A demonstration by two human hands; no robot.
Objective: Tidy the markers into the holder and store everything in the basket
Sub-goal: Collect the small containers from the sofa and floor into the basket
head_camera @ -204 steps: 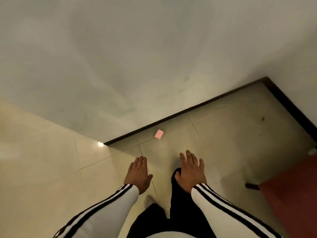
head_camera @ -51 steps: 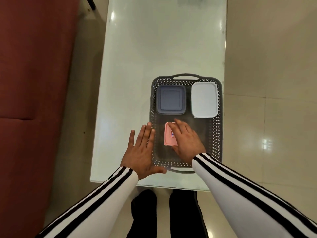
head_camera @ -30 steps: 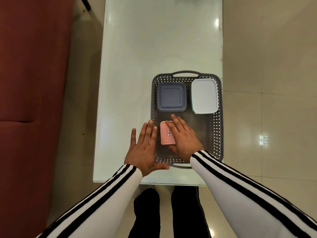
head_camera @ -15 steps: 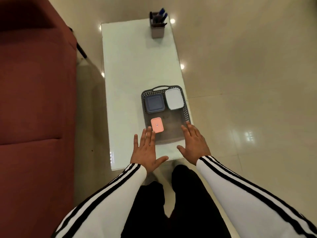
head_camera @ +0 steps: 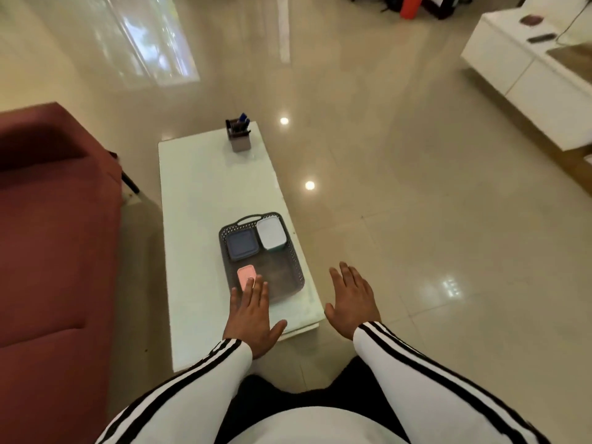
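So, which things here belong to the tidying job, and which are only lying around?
Belonging to the job: holder with markers in it, at the far end of the table; basket; pink box, dark blue box and white box inside the basket.
Only lying about: red sofa; white cabinet with small items on top.

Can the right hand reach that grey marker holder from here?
Probably not without stepping forward. The right hand hovers open by the near end of the white table, while the grey square holder of markers stands at its far end, beyond the dark perforated basket. Nothing blocks the way.
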